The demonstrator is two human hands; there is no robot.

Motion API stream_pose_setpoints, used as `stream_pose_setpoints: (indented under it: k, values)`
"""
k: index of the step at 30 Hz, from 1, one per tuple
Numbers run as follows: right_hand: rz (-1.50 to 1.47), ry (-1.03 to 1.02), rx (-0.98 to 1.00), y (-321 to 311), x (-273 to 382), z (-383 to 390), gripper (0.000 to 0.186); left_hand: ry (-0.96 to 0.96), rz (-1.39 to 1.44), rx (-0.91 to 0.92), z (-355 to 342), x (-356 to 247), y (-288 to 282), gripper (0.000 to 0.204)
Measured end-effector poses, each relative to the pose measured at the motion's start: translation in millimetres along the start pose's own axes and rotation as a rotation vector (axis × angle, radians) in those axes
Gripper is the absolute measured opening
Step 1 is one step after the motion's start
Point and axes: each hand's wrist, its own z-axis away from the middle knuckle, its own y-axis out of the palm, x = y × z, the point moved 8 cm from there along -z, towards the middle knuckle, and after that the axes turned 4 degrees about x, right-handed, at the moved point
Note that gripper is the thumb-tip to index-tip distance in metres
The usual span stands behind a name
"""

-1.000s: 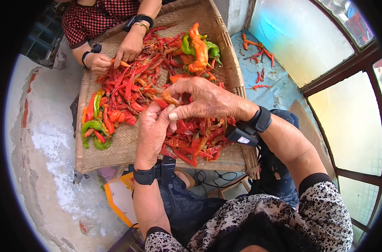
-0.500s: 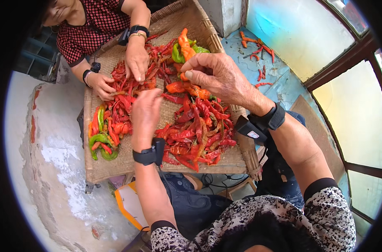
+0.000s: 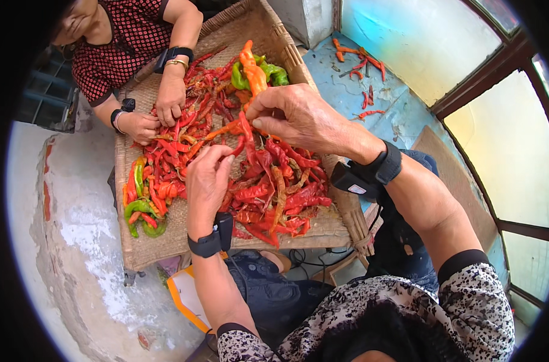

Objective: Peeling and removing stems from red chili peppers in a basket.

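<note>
My left hand [image 3: 207, 181] is closed in a pinch on a slim red chili pepper [image 3: 239, 146] over the middle of the basket. To its right, my right hand [image 3: 295, 117] is also closed, thumb against forefinger. Its fingertips are beside the upper end of a longer red chili [image 3: 246, 128]; whatever they grip is too small to make out. Below both hands lies a heap of wrinkled red chilies [image 3: 280, 193]. Just beyond my right hand are a large orange pepper [image 3: 252, 66] and green peppers [image 3: 273, 73]. The woven basket [image 3: 157, 244] holds them all.
Across the basket, a co-worker's two hands [image 3: 170, 102] touch another pile of red chilies [image 3: 199, 114]. Green and red peppers [image 3: 143, 214] lie at the left edge. Loose chilies [image 3: 362, 63] rest on a blue surface [image 3: 401, 111] beside the windows.
My left hand has come down and closed on a red chili. My right hand has lowered from the orange pepper toward the left hand. The co-worker's hands have shifted slightly over their pile.
</note>
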Motion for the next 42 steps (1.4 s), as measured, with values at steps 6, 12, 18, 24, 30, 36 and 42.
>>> stream_pose_setpoints:
  k: [6,12,18,24,30,36,42]
  values:
    - [-0.046,-0.042,0.126,25,11,-2,0.032,-0.088,0.405,-0.015,18,3,-1,0.015]
    - [-0.227,0.067,0.108,31,10,-10,0.030,-0.178,0.447,-0.050,21,16,-19,0.013]
    - [-0.215,0.087,0.008,16,2,-11,0.019,-0.280,0.165,-0.398,27,66,-67,0.042]
    - [-0.139,0.081,-0.104,-2,-3,-10,0.017,0.086,0.038,0.100,10,-6,20,0.022]
    - [0.023,-0.092,0.112,15,1,0,0.020,0.040,0.248,0.102,10,-11,14,0.012]
    - [0.036,-0.115,0.379,45,2,15,0.019,0.032,0.694,0.123,22,-12,10,0.012]
    - [0.145,-0.054,0.169,27,-2,6,0.011,-0.094,0.835,-0.078,23,14,-17,0.015]
